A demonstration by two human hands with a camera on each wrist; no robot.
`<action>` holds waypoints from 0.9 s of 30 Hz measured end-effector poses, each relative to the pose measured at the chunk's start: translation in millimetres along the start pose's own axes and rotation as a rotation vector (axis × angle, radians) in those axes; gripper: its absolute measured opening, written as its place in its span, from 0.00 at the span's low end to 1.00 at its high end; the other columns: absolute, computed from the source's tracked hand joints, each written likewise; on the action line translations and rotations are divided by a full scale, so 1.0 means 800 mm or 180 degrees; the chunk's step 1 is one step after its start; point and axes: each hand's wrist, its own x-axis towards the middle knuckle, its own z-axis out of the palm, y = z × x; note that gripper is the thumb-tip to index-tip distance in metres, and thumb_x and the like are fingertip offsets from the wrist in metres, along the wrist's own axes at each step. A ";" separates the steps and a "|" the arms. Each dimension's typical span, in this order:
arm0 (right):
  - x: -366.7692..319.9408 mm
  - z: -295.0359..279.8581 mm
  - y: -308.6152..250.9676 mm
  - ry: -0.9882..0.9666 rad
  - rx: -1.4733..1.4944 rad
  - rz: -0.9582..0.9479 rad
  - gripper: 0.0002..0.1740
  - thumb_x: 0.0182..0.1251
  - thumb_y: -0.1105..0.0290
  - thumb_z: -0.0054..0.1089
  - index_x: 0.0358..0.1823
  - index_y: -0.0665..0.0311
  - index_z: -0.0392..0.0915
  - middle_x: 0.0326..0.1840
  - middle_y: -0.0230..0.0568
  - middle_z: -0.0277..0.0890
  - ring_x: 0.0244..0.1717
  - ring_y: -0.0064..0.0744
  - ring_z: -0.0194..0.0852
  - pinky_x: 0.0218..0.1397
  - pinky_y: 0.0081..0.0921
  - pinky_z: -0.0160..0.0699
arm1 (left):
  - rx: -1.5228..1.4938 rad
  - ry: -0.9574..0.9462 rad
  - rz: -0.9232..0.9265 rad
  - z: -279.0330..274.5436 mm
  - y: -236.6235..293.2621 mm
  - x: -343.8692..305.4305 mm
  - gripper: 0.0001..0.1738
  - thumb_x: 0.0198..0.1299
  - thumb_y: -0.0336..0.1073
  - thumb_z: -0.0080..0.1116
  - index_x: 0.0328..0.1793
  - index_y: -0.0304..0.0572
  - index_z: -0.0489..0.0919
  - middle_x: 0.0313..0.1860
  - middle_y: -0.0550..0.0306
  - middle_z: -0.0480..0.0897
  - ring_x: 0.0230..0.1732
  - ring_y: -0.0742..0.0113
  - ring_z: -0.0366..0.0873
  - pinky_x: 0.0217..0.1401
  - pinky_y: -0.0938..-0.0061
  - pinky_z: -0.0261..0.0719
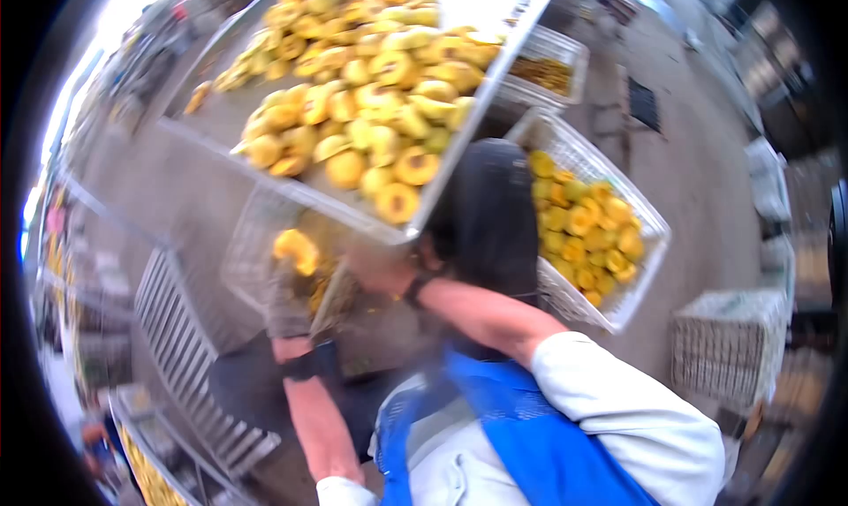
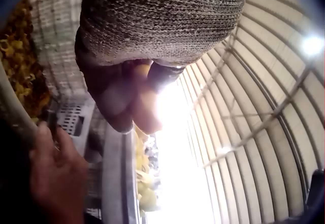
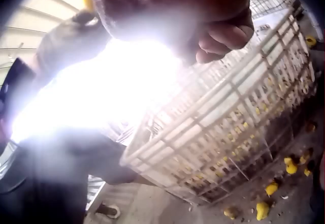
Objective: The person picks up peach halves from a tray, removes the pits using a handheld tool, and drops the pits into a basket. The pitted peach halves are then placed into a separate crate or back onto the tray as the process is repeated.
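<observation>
Right, one curved piece of orange-yellow fruit (image 1: 296,252) sat in my left hand (image 1: 288,307), pinched between the thumb and fingers of a grey knitted glove (image 2: 162,26), poking out past their tips and away from my body. Its long axis seemed to slant across the fingers, though the blur left that unsure. And just to its right, a narrow gap away, came my right hand (image 1: 380,263), its fingers bent inward; whether they gripped anything, I couldn't tell. So everything hung on that gap: fruit on the left, other hand level beside it, the left one plainly nearer. Down below stood an off-white plastic lattice crate (image 3: 213,112), small yellow scraps (image 3: 262,210) on the floor beside it. Out in front, a shallow silver metal tray (image 1: 230,117) carried a heap of halved yellow fruit (image 1: 380,73), its near corner close to my right hand. Farther right, past my knee, a white rectangular plastic crate (image 1: 649,268) held more halves.
</observation>
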 end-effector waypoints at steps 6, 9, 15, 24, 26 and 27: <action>0.007 -0.010 -0.031 -0.0643 0.0156 0.0431 0.10 0.72 0.66 0.53 0.41 0.66 0.77 0.34 0.59 0.81 0.38 0.58 0.82 0.38 0.50 0.76 | 0.1082 -0.1398 0.0520 0.223 0.064 -0.044 0.30 0.73 0.36 0.61 0.78 0.33 0.69 0.67 0.50 0.79 0.64 0.60 0.81 0.66 0.66 0.84; 0.001 -0.037 -0.045 -0.0580 0.0053 0.0407 0.13 0.71 0.62 0.54 0.39 0.65 0.79 0.33 0.60 0.82 0.41 0.61 0.84 0.40 0.52 0.76 | 0.1640 -0.1903 0.0522 0.316 0.051 -0.067 0.27 0.68 0.28 0.58 0.74 0.31 0.75 0.59 0.55 0.83 0.54 0.70 0.82 0.56 0.78 0.82; -0.007 -0.043 -0.042 -0.0568 0.0245 0.0689 0.13 0.71 0.62 0.55 0.39 0.66 0.80 0.33 0.60 0.82 0.40 0.62 0.83 0.41 0.53 0.77 | 0.2355 -0.2917 0.0116 0.442 -0.049 -0.075 0.25 0.69 0.26 0.63 0.72 0.36 0.77 0.55 0.55 0.85 0.49 0.72 0.85 0.46 0.77 0.91; -0.009 -0.050 -0.045 -0.0533 0.0430 0.0813 0.14 0.70 0.63 0.57 0.39 0.68 0.80 0.33 0.60 0.82 0.39 0.62 0.83 0.42 0.53 0.78 | 0.3630 -0.3731 -0.0269 0.491 -0.220 -0.134 0.31 0.67 0.35 0.69 0.75 0.38 0.74 0.54 0.46 0.88 0.44 0.66 0.86 0.41 0.74 0.87; -0.010 -0.048 -0.043 -0.0538 0.0456 0.0833 0.14 0.70 0.63 0.57 0.39 0.68 0.80 0.33 0.60 0.82 0.39 0.62 0.83 0.42 0.53 0.78 | 0.4051 -0.3572 0.0339 0.489 -0.214 -0.133 0.31 0.69 0.36 0.67 0.76 0.38 0.73 0.57 0.45 0.87 0.48 0.66 0.85 0.47 0.74 0.85; -0.011 -0.060 -0.044 -0.0510 0.0497 0.0855 0.14 0.70 0.63 0.57 0.39 0.69 0.80 0.33 0.60 0.82 0.39 0.62 0.83 0.43 0.53 0.78 | 0.3678 -0.3442 -0.0118 0.489 -0.190 -0.138 0.31 0.69 0.36 0.67 0.76 0.37 0.73 0.58 0.45 0.86 0.49 0.67 0.85 0.47 0.74 0.85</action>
